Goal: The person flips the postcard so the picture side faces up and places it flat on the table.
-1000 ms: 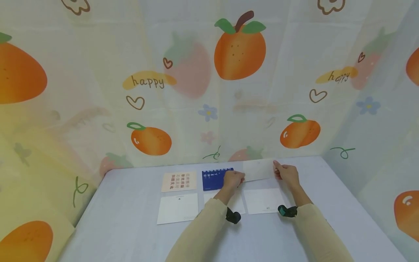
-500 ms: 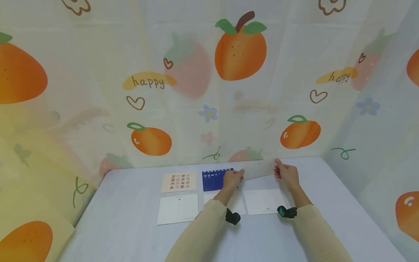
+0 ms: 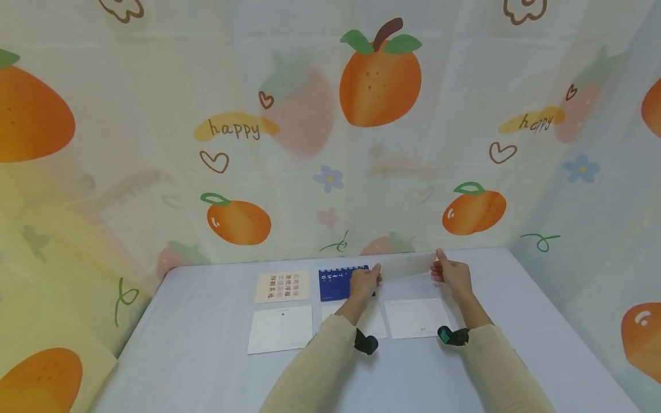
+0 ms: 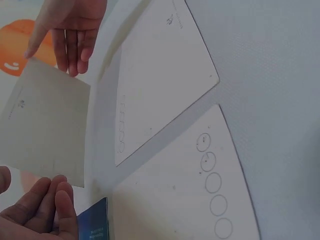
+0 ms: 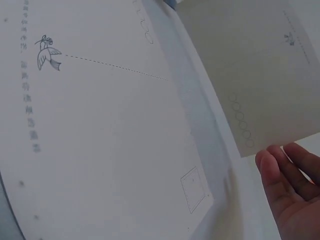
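Both hands hold a white postcard (image 3: 408, 267) by its two short ends, lifted and tilted above the back of the table. My left hand (image 3: 364, 283) pinches its left end, and my right hand (image 3: 454, 275) grips the right end with the thumb on top. In the left wrist view, a small printed emblem shows on the held postcard (image 4: 50, 120). Beneath the hands lie a second white postcard (image 3: 417, 317) and a third (image 3: 375, 322), partly covered by my left arm. My left hand also hides part of a blue card (image 3: 333, 287) with white characters.
A cream card (image 3: 282, 287) with brown characters lies at the back left, with another white postcard (image 3: 281, 330) in front of it. A fruit-patterned curtain (image 3: 330, 143) rises right behind the white-covered table (image 3: 196, 344).
The held postcard has tipped and shows a narrower face. My left hand has shifted slightly left, and the right fingers have risen a little. The cards on the table have stayed put.
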`<state>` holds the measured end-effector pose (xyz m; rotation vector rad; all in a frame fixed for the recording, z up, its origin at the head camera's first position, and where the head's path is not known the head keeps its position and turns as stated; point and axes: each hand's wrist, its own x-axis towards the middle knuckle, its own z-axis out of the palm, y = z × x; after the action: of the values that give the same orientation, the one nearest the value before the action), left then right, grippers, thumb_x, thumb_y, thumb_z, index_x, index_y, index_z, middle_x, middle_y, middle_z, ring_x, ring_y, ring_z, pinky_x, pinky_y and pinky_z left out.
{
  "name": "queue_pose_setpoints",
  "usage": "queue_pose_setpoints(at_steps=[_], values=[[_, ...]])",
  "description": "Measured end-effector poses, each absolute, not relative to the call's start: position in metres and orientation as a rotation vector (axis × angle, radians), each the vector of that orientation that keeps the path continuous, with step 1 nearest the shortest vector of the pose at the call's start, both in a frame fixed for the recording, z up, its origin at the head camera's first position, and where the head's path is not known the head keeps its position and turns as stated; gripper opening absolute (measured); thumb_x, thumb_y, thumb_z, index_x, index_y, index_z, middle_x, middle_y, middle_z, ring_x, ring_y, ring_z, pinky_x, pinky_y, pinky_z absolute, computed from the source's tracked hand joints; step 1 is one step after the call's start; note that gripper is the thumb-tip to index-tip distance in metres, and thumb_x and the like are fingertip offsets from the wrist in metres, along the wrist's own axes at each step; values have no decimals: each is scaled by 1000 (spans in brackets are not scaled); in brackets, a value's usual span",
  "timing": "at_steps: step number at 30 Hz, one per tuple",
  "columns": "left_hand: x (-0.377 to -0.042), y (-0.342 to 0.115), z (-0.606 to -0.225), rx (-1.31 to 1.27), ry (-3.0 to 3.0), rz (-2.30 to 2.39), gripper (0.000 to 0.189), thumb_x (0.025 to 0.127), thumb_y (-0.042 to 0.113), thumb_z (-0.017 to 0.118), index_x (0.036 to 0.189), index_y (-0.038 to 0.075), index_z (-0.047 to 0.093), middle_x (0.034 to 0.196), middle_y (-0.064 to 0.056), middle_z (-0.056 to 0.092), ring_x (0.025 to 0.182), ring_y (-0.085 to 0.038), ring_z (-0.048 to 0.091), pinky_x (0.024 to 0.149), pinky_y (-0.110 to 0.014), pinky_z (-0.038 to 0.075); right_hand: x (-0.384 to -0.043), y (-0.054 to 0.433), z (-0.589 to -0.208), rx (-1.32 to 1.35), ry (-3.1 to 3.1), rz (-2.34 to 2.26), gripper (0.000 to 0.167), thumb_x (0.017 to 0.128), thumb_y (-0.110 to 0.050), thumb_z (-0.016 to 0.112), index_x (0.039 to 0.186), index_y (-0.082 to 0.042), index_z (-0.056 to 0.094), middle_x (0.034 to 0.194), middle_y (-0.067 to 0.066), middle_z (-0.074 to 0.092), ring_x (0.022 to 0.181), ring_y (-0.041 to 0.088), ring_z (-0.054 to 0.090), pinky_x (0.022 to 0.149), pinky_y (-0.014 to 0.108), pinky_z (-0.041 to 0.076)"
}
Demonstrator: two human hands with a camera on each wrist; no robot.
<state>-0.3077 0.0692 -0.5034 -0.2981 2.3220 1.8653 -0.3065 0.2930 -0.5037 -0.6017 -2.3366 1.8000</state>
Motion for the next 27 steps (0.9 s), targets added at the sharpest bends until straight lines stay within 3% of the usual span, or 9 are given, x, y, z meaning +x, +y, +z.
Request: queue_pose_setpoints(at_steps=[10, 16, 19, 27], values=[[-307, 66, -505, -300, 2279, 1900, 36, 96, 33, 59, 99, -1, 72, 90, -10, 74, 87, -23, 68, 72, -24, 49, -305, 292, -506, -597, -2291, 1828, 76, 94, -61, 46, 118, 9, 62, 79, -5, 70, 68, 3, 68, 67, 13, 53], [-308, 69, -509, -282, 2268, 1906, 36, 95, 33, 61, 98, -1, 72, 89, -10, 73, 79, -16, 65, 67, -21, 48, -305, 294, -506, -633, -2230, 1895, 65, 98, -49, 49, 122, 10, 60, 71, -13, 66, 65, 0, 65, 65, 13, 53], [-308, 70, -511, -284, 2281, 1901, 35, 94, 33, 61, 95, 0, 73, 86, -9, 73, 74, -13, 62, 64, -20, 46, -306, 295, -505, -647, -2236, 1918, 61, 99, -45, 48, 124, 10, 58, 73, -12, 66, 65, -1, 65, 66, 13, 53], [-307, 71, -509, -312, 2286, 1900, 33, 93, 30, 62, 94, -1, 72, 85, -11, 72, 76, -17, 64, 65, -21, 45, -304, 296, -506, -667, -2273, 1931, 49, 101, -33, 47, 124, 9, 59, 82, -5, 70, 69, 2, 66, 67, 15, 55]])
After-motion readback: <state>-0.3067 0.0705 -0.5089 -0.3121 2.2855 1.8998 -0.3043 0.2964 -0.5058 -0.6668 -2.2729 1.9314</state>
